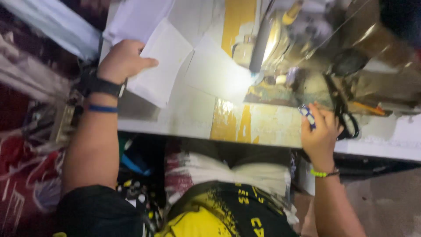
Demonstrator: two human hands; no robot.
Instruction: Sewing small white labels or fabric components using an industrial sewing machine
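My left hand [122, 60] grips the edge of a white fabric piece [160, 63] lying on the worn white and yellow sewing table [193, 116]. A second white piece [217, 72] lies beside it, reaching toward the needle area of the sewing machine [307, 48]. My right hand [319, 131] is at the table's front edge below the machine, its fingers closed around a small blue and white object [307, 115]; what that object is cannot be made out. I wear a black watch on the left wrist and a green bead band on the right.
A stack of white fabric [136, 17] lies at the table's far left. Black cables [344, 114] hang by the machine's right side. Piles of cloth [26, 145] fill the floor to the left. My lap sits under the table edge.
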